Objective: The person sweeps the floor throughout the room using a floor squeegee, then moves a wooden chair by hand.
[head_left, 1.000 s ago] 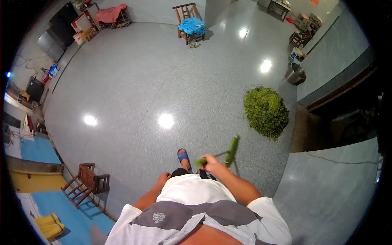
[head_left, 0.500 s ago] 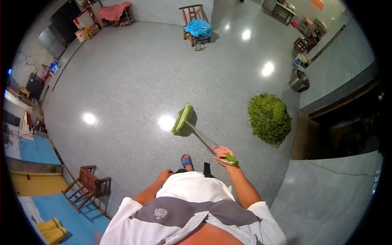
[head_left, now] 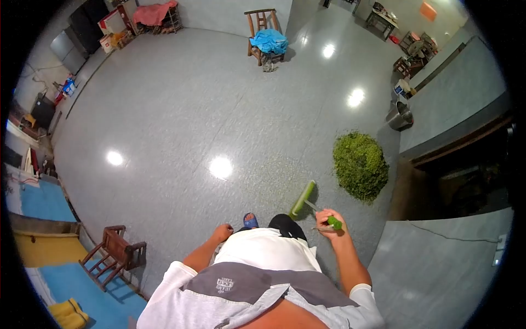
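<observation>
My right hand (head_left: 329,220) is wrapped round the handle of a broom, just below its green end. The broom's green head (head_left: 303,198) is on the grey floor beside my right leg, slanting up to the right. To the right of the broom lies a round heap of chopped green plant matter (head_left: 360,166), apart from it. My left hand (head_left: 223,232) hangs beside my body near the hip, with no object visible in it; its fingers are too small to make out.
A wooden chair (head_left: 113,253) stands at the left near the blue wall base. Another chair (head_left: 265,34) with blue cloth is at the back. A metal bucket (head_left: 400,116) stands by the right wall, near a dark doorway (head_left: 466,164). Scattered bits lie on the floor (head_left: 263,175).
My right hand has moved right and slightly down, drawing the broom head from the floor ahead of me to beside my right leg. My left hand stays by my side.
</observation>
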Motion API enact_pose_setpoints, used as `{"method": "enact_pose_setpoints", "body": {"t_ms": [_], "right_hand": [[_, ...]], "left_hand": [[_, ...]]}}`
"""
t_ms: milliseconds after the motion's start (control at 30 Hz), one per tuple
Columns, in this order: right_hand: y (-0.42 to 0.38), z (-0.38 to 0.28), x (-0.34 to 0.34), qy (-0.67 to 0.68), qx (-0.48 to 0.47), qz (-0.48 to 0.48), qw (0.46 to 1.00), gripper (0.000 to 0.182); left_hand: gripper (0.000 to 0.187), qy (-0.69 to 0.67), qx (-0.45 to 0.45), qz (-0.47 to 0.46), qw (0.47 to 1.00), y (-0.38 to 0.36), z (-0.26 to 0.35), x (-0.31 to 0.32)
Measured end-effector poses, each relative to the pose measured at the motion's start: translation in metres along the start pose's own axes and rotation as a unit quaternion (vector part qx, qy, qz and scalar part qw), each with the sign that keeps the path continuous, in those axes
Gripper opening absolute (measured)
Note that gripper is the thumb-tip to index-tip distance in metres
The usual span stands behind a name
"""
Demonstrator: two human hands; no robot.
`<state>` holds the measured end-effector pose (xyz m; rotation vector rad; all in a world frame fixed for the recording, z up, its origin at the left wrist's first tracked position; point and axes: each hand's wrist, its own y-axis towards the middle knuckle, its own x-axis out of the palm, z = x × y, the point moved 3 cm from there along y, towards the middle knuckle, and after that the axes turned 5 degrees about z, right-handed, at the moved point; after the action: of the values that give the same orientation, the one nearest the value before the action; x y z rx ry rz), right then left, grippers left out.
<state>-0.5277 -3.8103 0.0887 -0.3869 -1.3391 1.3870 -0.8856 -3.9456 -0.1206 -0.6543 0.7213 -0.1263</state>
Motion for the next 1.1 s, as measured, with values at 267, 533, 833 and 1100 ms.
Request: {"method": "enact_pose_setpoints", "body": {"t_ms": [267,533,833,1100], "right_hand": [[0.076,-0.056,0.008,-0.111,-0.196,0.089,0.97,0.013],[0.153,-0.022,0.094,-0.224,-0.113,0.078,0.965,0.009],[0.184,0.003,0.133,-0.339,0.023,-0.063,0.938,0.009],[0.139,-0.119,0.135,0.035,0.19,-0.15,0.97,0.027]], "left_hand": [[0.028,-0.02,-0.076,0.012,0.997,-0.025,0.018,-0.006],[0.029,-0.063,-0.104,0.017,0.992,-0.019,0.025,-0.004],[0.028,-0.08,-0.135,0.055,0.986,-0.003,0.081,-0.002],[0.029,-0.077,-0.133,0.045,0.987,0.031,0.113,-0.011]]}}
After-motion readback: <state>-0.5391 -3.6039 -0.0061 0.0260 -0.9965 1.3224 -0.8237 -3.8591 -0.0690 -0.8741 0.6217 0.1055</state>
